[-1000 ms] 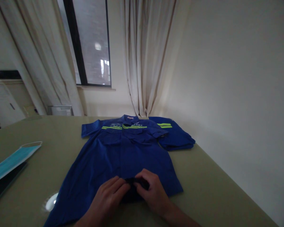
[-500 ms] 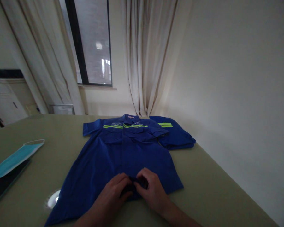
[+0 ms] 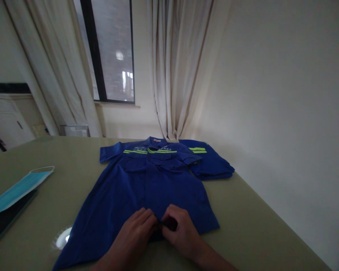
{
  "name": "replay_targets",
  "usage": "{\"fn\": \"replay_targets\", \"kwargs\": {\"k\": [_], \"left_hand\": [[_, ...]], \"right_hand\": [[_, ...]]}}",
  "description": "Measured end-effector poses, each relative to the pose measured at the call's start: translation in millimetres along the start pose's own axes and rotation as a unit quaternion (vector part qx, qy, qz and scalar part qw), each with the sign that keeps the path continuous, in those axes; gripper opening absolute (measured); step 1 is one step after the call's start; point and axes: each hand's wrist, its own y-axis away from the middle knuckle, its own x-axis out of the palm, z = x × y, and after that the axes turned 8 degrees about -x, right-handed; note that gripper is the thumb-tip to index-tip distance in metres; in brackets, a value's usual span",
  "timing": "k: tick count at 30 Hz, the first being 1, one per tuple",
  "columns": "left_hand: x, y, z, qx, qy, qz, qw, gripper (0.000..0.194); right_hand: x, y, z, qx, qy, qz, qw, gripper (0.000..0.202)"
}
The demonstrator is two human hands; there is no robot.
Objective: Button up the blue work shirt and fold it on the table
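Note:
A blue short-sleeved work shirt (image 3: 132, 188) with yellow-green stripes across the chest lies spread front up, its collar away from me. At its lower front edge, my left hand (image 3: 138, 229) is closed, the fingers pinching the placket cloth near the hem. Close beside it, my right hand (image 3: 182, 229) pinches the same bit of the shirt between thumb and forefinger. The fingertips nearly meet, and whatever small detail lies between them is dark and hidden.
A folded blue garment (image 3: 214, 162) with matching stripes lies at the back right, touching the shirt's sleeve. On the left, a light-blue face mask (image 3: 19, 190) rests on a dark flat object (image 3: 11, 218). The greenish table (image 3: 251, 226) meets a wall on the right.
The fingers have drawn slightly closer together at the shirt's hem, and less bunched cloth shows between them. The shirt itself stays in place.

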Motion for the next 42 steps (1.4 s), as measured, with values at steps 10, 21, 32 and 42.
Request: {"fn": "replay_targets", "kwargs": {"k": [10, 21, 32, 42], "left_hand": [[-4.4, 4.0, 1.4, 0.001, 0.055, 0.009, 0.998, 0.024], [-5.4, 8.5, 6.9, 0.017, 0.040, -0.016, 0.999, 0.029], [-4.0, 7.9, 2.3, -0.031, 0.107, -0.091, 0.990, 0.023], [-12.4, -0.7, -5.2, -0.113, 0.233, -0.047, 0.965, 0.024]], "right_hand": [[3.2, 4.3, -3.1, 0.005, 0.035, 0.009, 0.999, 0.026], [2.7, 5.9, 0.4, -0.008, -0.021, -0.017, 1.000, 0.012], [-5.2, 0.9, 8.1, 0.024, -0.049, -0.016, 0.998, 0.014], [0.9, 4.2, 4.7, 0.005, -0.034, -0.024, 0.999, 0.007]]}}
